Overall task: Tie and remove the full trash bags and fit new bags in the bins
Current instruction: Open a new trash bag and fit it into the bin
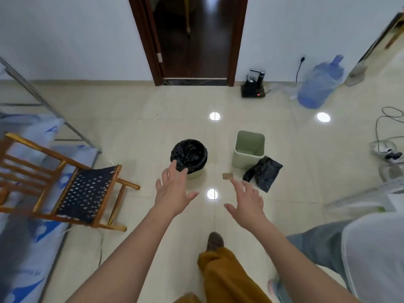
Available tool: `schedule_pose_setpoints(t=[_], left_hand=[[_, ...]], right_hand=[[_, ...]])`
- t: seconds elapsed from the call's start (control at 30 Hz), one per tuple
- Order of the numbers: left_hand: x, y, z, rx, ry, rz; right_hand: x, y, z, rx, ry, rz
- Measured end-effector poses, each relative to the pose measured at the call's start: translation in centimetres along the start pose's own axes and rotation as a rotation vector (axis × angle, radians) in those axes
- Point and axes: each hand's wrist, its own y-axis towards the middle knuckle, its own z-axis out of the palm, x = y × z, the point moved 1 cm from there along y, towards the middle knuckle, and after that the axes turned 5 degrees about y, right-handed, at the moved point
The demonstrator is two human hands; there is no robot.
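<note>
From my remote seat, I can read no text, brand, number or sign anywhere in this head view. The black bag (189, 154) in the round bin, the green bin (249, 149), the loose black bag (263, 173) on the floor and the blue water jug (319, 84) all show plain surfaces. The small brown card (227, 176) on the tiles is too small and blurred for me to tell any print.
</note>
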Motion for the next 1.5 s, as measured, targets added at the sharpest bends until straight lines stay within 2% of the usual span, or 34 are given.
schedule_pose_setpoints(t=[0.33, 0.5, 0.67, 0.9, 1.03, 1.2, 1.33, 1.5], left_hand=[[-9.8, 21.1, -3.7, 0.063, 0.050, 0.216], [-15.0, 31.7, -0.5, 0.118, 0.111, 0.366], [-19.9, 40.8, 5.6, 0.127, 0.187, 0.511], [-23.2, 48.0, 22.2, 0.180, 0.171, 0.637], [-22.3, 50.6, 34.7, 0.258, 0.148, 0.657], [-20.0, 53.3, 48.4, 0.283, 0.174, 0.641], [-19.1, 55.6, 55.6, 0.288, 0.166, 0.642], [-18.7, 57.6, 59.9, 0.279, 0.177, 0.671]], right_hand=[[-4.5, 18.1, -9.0, -0.098, 0.074, 0.229], [-10.1, 25.2, -9.9, -0.138, 0.118, 0.404], [-16.2, 31.2, -8.1, -0.197, 0.166, 0.538], [-26.1, 41.3, 2.3, -0.214, 0.205, 0.661], [-33.5, 46.4, 11.4, -0.156, 0.192, 0.641], [-41.5, 50.9, 22.1, -0.063, 0.151, 0.595], [-45.6, 53.5, 28.3, -0.054, 0.162, 0.581], [-48.1, 56.5, 32.6, -0.014, 0.150, 0.535]])
